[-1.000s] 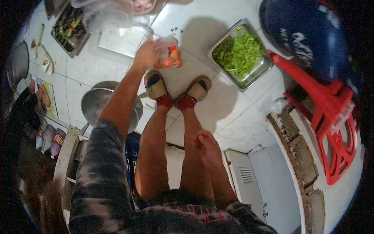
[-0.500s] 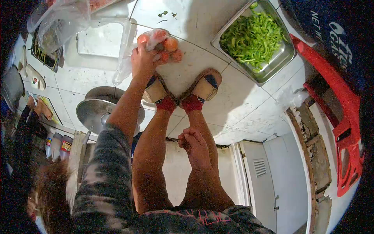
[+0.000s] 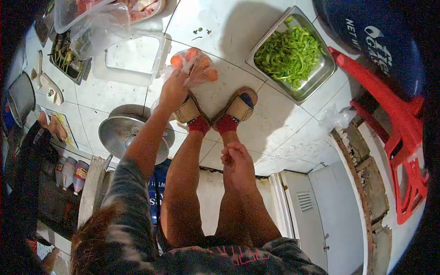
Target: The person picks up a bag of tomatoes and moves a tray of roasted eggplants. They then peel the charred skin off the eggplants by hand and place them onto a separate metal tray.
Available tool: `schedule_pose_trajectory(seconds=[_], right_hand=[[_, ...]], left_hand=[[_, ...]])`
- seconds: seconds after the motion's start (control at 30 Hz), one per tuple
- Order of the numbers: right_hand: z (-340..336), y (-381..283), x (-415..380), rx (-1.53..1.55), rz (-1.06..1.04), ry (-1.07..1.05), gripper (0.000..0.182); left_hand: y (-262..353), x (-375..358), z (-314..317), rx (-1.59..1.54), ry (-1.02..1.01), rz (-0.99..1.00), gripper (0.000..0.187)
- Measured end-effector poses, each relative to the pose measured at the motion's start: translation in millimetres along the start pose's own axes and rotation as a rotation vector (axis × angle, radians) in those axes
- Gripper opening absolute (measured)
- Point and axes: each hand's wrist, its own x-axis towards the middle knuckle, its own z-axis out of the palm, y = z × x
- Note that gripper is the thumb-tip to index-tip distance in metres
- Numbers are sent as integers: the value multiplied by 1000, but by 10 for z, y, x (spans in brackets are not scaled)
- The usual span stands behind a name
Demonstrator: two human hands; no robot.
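A clear plastic bag of tomatoes (image 3: 200,68) lies on the white tiled floor just beyond my feet. My left hand (image 3: 174,89) is closed on the near left side of that bag, fingers gathered in the plastic. Over my right shin, my right hand (image 3: 237,158) hangs with its fingers curled in and nothing visible in it. Left of the bag stands a translucent plastic container (image 3: 158,59). A steel tray (image 3: 305,94) holding green vegetable strips (image 3: 288,57) sits to the right.
A round metal pan (image 3: 112,133) is beside my left forearm. A red plastic frame (image 3: 380,91) and a blue gas cylinder (image 3: 398,59) stand at the right. Raw meat (image 3: 144,11) is at the upper left. A knife-like white handle (image 3: 51,89) lies on the left.
My left hand has shifted its hold to the bag's near left side, and the bag now looks more spread. My right hand has moved slightly up and right in view, still curled.
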Motion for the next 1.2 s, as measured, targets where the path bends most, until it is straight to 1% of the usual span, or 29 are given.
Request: schedule_pose_trajectory(seconds=[0.1, 0.2, 0.23, 0.3, 0.33, 0.4, 0.43, 0.47, 0.53, 0.63, 0.67, 0.7, 0.73, 0.8, 0.83, 0.87, 0.9, 0.93, 0.97, 1.0, 1.07, 1.1, 1.13, 1.17, 1.2], right_hand=[[63, -105, 95, -175, -127, -56, 19], [-5, 52, 599, -591, -525, -243, 31], [142, -85, 573, -693, -564, -215, 38], [471, -348, 440, -896, -641, -156, 52], [607, -458, 356, -934, -634, -139, 54], [856, -648, 199, -1009, -627, -107, 59], [898, -565, 270, -623, -605, -110, 56], [898, -413, 455, -243, -574, -122, 53], [956, -524, 401, -12, -667, -139, 46], [787, -859, 196, -502, -1028, -43, 34], [693, -962, 295, -693, -1109, 27, 30], [596, -1067, 419, -882, -1178, 106, 27], [491, -1191, 556, -962, -1125, 69, 34], [266, -1380, 995, -1118, -999, -6, 48], [262, -1503, 1175, -1029, -984, -26, 44], [260, -1626, 1354, -940, -970, -45, 40], [433, -1920, 1267, -976, -958, -34, 29], [656, -2156, 1198, -1057, -955, 34, 40], [808, -2314, 1230, -1142, -940, 97, 51], [850, -2445, 1407, -1166, -1006, 146, 50], [782, -2797, 1973, -1099, -1015, 227, 38], [737, -2924, 2308, -1015, -960, 260, 31], [992, -3111, 2185, -1002, -877, 334, 44], [1094, -3392, 2233, -1209, -759, 428, 38], [964, -3639, 2865, -1540, -1002, 543, 34]], left_hand=[[19, -88, -134, 9, -24, 88, 27], [187, -126, -321, 80, -67, 224, 25], [321, -165, -396, 206, -104, 236, 23], [528, -214, -528, 119, -106, 321, 22], [669, -246, -624, 77, -108, 361, 22], [1113, -301, -872, 227, -318, 217, 25], [1312, -330, -1000, 300, -416, 143, 27], [1390, -347, -1025, 304, -338, 197, 29], [1532, -349, -1044, 314, -182, 311, 33], [1907, -415, -1202, 396, -179, 401, 34], [2023, -411, -1270, 405, -90, 409, 34], [2132, -406, -1351, 412, -5, 415, 33], [2215, -365, -1447, 419, 75, 420, 33], [2308, -228, -1730, -56, -95, 355, 31], [2299, -162, -1820, -294, -188, 313, 30], [2231, -110, -1861, -377, -171, 190, 29], [2114, -73, -1903, -458, -158, 62, 28], [1969, -30, -1937, -537, -140, -72, 27], [1778, -34, -1959, -480, -74, -92, 25], [1560, -57, -1969, -417, -9, -117, 24], [1119, -199, -1825, -457, 138, -305, 23], [916, -308, -1771, -508, 135, -431, 23], [731, -454, -1713, -558, 136, -559, 24], [533, -645, -1617, -563, 108, -612, 23], [357, -859, -1520, -569, 81, -664, 23]])
